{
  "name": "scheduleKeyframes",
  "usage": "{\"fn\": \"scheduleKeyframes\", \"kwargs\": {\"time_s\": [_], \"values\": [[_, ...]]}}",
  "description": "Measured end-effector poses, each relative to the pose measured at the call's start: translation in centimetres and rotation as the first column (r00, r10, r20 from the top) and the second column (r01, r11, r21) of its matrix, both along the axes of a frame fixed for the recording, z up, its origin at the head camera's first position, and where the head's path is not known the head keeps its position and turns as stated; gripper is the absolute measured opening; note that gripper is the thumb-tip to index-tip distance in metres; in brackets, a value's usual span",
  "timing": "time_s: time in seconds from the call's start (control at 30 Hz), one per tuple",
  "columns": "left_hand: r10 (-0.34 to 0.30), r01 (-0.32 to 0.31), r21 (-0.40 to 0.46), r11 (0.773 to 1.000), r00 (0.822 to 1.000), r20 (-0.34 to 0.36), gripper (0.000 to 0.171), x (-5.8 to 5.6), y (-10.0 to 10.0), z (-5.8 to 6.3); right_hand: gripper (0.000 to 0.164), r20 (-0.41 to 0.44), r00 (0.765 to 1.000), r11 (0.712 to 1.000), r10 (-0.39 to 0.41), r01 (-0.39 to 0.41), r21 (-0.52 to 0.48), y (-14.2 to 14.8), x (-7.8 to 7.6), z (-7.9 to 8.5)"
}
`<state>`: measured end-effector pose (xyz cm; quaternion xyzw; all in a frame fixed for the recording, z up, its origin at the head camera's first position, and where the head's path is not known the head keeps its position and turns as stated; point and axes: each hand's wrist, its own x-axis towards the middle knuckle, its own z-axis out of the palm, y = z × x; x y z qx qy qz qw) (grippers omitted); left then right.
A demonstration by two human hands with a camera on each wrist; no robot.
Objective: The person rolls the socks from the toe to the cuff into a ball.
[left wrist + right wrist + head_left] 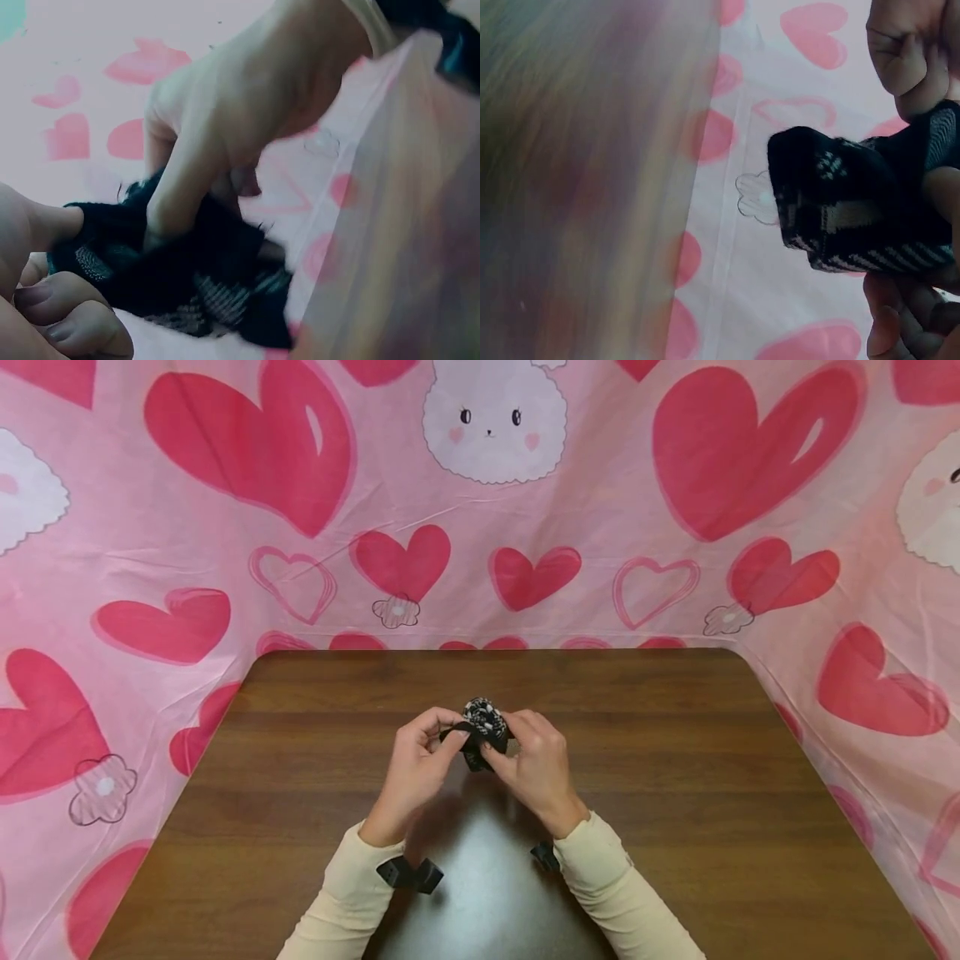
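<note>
Between both hands, over the middle of the table, is a rolled-up sock [484,717] in black knit with a white pattern, its coiled end facing up in the head view. My left hand [418,758] pinches the plain black cuff between thumb and fingers on the left side. On the right side, my right hand [542,762] grips the roll with its thumb across the near face. In the left wrist view the dark cuff of the sock [225,296] is spread by fingers reaching into its fold. Patterned folded layers of the sock [840,206] show in the right wrist view.
A brown wood-grain table [300,827] lies under the hands, with a bright glare near the front. Pink cloth [465,510] printed with hearts hangs around its back and sides. Small black devices [411,874] sit at both cream sleeves' cuffs.
</note>
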<state>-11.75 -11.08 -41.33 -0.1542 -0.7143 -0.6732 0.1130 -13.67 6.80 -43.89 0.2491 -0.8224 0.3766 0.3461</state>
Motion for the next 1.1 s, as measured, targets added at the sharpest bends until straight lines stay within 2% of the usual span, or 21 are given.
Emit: {"fn": "scheduleKeyframes", "kwargs": {"time_s": [0.07,0.17,0.33,0.47,0.57,0.67,0.77,0.83,0.97,1.1], "values": [[0.011,-0.014,-0.066,0.998,0.999,-0.047,0.011,-0.3,-0.2,0.0,0.029,-0.027,1.000,0.998,0.005,-0.003,0.068,0.1,0.0,0.2],[0.001,-0.009,-0.118,0.993,0.998,-0.066,0.012,-0.6,-0.5,0.2,0.026,-0.022,0.999,0.987,0.037,-0.033,0.158,0.3,0.2,0.4],[0.006,-0.009,-0.188,0.982,1.000,-0.020,0.009,-1.0,-0.9,0.6,0.023,0.054,0.991,0.950,0.122,-0.132,0.284,1.0,0.6,0.8],[0.004,0.002,-0.233,0.972,1.000,0.024,0.007,-1.2,-1.1,0.6,0.026,0.105,0.975,0.902,0.198,-0.223,0.370,1.5,0.9,0.9],[0.014,0.001,-0.234,0.972,0.998,0.062,0.005,-1.3,-1.1,0.5,0.027,0.121,0.959,0.870,0.256,-0.283,0.404,1.7,1.0,0.9],[0.025,-0.002,-0.178,0.984,0.992,0.127,0.004,-1.6,-1.1,0.2,0.027,0.113,0.944,0.856,0.311,-0.330,0.397,1.8,1.1,0.7],[-0.002,0.013,-0.054,0.998,0.977,0.215,0.006,-1.8,-1.1,0.0,0.028,0.069,0.921,0.857,0.383,-0.383,0.345,1.8,1.1,0.3],[-0.035,0.025,0.041,0.999,0.963,0.268,0.008,-1.9,-1.0,0.0,0.030,0.000,0.899,0.857,0.437,-0.416,0.302,1.8,1.1,0.0],[-0.131,0.058,0.205,0.977,0.923,0.362,0.017,-2.1,-0.8,-0.1,0.032,-0.176,0.857,0.864,0.485,-0.437,0.250,1.7,0.7,-0.4],[-0.237,0.106,0.307,0.946,0.871,0.431,0.026,-2.2,-0.7,0.0,0.028,-0.276,0.846,0.884,0.457,-0.395,0.252,1.4,0.5,-0.6]]}}
